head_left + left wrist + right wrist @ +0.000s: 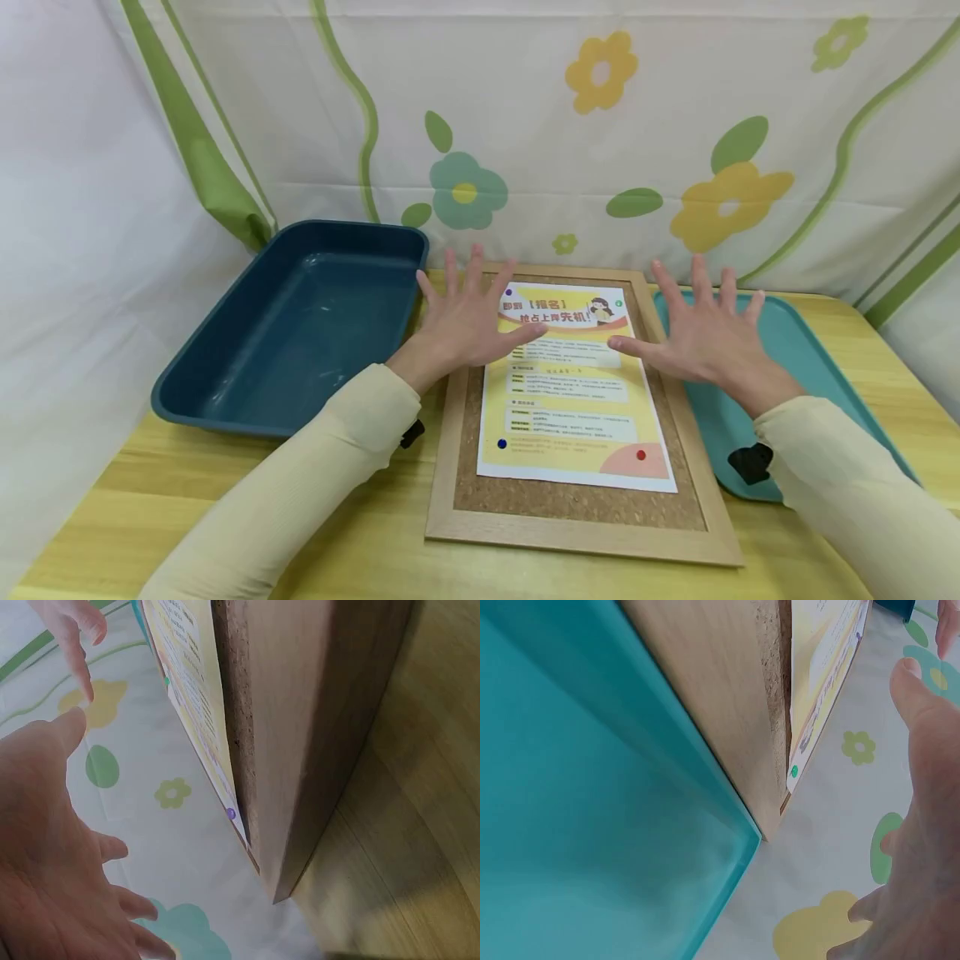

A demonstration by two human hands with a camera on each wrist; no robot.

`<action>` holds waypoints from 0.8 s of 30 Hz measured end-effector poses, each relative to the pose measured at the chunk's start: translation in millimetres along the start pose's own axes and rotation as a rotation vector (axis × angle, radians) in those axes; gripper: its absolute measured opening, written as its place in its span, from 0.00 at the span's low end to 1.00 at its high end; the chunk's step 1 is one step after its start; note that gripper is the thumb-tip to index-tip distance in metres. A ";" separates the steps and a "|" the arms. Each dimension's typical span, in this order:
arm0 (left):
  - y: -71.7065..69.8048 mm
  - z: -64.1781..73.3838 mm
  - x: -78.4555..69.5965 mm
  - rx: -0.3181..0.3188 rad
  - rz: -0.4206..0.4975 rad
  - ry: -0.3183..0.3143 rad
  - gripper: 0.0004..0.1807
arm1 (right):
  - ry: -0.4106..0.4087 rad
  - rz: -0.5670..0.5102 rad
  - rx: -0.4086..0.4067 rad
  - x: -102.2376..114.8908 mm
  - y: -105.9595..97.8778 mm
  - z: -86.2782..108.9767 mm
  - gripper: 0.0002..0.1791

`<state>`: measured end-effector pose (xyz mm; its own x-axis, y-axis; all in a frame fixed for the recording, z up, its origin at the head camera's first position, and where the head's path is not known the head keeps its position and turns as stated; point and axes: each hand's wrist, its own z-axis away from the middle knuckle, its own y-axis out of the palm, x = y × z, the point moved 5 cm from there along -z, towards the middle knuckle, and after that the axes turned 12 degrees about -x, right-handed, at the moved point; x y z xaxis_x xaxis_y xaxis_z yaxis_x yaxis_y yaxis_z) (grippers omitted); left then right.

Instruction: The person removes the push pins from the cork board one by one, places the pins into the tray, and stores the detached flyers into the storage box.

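Observation:
A wood-framed cork board (577, 500) lies on the table, with a yellow and white printed sheet (562, 417) pinned to it. Coloured pushpins hold the sheet's corners, among them a red pushpin (641, 455) and a blue pushpin (502, 444). My left hand (465, 325) is spread above the board's left edge, fingers straight and holding nothing. Over the right edge and the teal tray (720, 417), my right hand (705, 337) is spread the same way, also empty. In the wrist views both hands hover apart from the board.
To the left of the board stands a deep dark blue basin (345, 283). The teal tray lies along the board's right side. Behind the wooden table (375, 525) hangs a white curtain (540, 125) with flowers and leaves.

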<state>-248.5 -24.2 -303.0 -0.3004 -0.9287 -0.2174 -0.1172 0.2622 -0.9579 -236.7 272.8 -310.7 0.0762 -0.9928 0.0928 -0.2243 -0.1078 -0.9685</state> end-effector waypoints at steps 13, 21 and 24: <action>9.0 32.0 -2.3 0.106 -0.020 0.010 0.51 | 0.005 -0.087 -0.013 7.2 -1.8 -8.4 0.66; 21.5 49.6 -11.4 0.227 0.053 0.079 0.46 | -0.012 -0.265 -0.014 11.6 -7.7 -18.3 0.60; 24.8 56.0 -15.4 0.287 0.091 0.117 0.46 | -0.011 -0.307 -0.017 14.7 -8.5 -22.9 0.57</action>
<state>-193.8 -18.1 -333.9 -0.4063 -0.8638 -0.2979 0.1817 0.2431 -0.9528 -256.0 257.9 -295.9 0.1533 -0.9130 0.3781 -0.2054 -0.4037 -0.8916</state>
